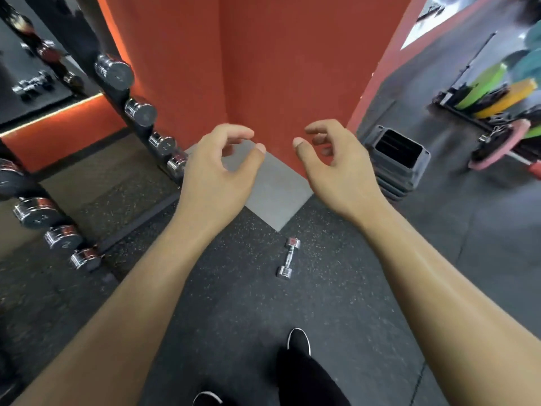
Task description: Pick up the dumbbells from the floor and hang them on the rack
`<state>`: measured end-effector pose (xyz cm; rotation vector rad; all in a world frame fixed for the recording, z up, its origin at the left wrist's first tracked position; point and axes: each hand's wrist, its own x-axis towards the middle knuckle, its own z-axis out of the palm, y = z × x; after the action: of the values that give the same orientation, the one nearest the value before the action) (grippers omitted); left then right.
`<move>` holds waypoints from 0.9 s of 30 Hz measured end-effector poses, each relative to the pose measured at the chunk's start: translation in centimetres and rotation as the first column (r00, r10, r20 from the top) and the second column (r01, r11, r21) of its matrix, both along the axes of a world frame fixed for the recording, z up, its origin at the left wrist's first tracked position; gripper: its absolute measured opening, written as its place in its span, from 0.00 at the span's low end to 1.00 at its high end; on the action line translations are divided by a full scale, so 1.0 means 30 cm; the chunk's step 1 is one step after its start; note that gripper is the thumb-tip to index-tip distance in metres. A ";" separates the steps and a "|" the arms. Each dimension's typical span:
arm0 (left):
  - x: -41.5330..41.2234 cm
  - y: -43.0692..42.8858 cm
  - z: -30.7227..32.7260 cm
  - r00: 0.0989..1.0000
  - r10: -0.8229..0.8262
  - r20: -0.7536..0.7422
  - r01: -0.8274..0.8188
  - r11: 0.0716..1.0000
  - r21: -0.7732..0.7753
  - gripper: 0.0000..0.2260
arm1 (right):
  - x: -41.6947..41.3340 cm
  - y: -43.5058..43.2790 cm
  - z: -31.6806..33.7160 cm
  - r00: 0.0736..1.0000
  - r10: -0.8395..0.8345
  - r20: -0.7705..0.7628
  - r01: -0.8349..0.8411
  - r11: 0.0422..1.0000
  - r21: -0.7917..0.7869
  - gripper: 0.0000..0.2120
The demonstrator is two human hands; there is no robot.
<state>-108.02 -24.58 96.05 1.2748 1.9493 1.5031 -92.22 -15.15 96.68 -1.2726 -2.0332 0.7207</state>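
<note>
1. The left grip [216,171] and the right grip [336,171] hang in the air before the corner edge of the red pillar [263,83]. Their fingers are loosely curled and they hold nothing.
2. The small chrome dumbbell [289,257] lies on the speckled black floor [234,303], just off the tip of the grey tile [272,194], between the two forearms and well below both grips.
3. The rack [87,39] stands at the left, with chrome dumbbell ends stepping down its slanted edge. Bare floor separates it from the dumbbell.
4. Stacked grey step platforms [398,159] sit beside the pillar's right edge; beyond them are blurred coloured plates [497,95].
5. A black shoe [298,341] stands nearer than the dumbbell, apart from it.
</note>
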 end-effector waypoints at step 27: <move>0.489 0.759 -1.703 0.978 0.095 0.184 0.063 0.709 -0.703 0.05 | 0.481 0.757 -1.648 0.992 0.025 0.122 0.047 0.836 -0.546 0.06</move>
<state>-93.35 -1.80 44.95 0.7158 2.0744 0.6912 -77.79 7.56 47.25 -1.6777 -1.9804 1.3188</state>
